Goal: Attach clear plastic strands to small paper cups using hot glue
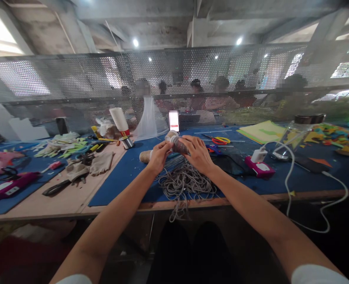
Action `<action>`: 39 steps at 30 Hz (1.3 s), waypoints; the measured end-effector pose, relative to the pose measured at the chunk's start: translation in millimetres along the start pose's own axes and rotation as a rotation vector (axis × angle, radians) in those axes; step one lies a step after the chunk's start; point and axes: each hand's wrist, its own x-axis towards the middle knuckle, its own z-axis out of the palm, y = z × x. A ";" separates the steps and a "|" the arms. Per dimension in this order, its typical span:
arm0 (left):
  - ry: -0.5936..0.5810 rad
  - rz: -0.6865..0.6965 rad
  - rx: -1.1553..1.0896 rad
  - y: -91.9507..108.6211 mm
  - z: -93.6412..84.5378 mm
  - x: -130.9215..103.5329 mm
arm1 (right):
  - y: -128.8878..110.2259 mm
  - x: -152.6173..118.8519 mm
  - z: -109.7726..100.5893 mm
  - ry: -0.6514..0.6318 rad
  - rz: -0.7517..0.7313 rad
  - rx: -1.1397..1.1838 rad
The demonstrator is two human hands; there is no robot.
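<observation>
Both hands are at a roll wound with grey-brown cord point(179, 146), which has a pale end, above the blue mat. My left hand point(159, 157) is closed in a pinch at its left side. My right hand point(198, 154) curves over the right side, its fingers on the windings. Below them lies a loose heap of grey cord point(188, 182), some strands hanging over the table edge. Left of my left hand a second beige roll point(145, 157) lies on its side. A lit phone point(173, 120) stands upright just beyond the hands.
Scissors with yellow-red handles point(221, 140) lie to the right, near a magenta power strip point(259, 167) and a glass jar point(292, 136). A leaning stack of white cups point(119, 120), gloves point(101, 163) and a pink glue gun point(4, 159) are leftward. A perforated screen point(88, 79) stands behind.
</observation>
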 end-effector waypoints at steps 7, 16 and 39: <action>-0.095 -0.029 -0.090 4.2 2.6 -2.8 | 0.2 0.3 -1.3 0.020 -0.017 -0.023; -0.114 -0.005 -0.068 4.7 5.8 -4.6 | 0.9 0.7 -1.0 0.028 -0.009 -0.023; -0.151 0.018 -0.064 4.9 1.9 -3.8 | 2.0 0.1 2.8 0.065 0.038 0.118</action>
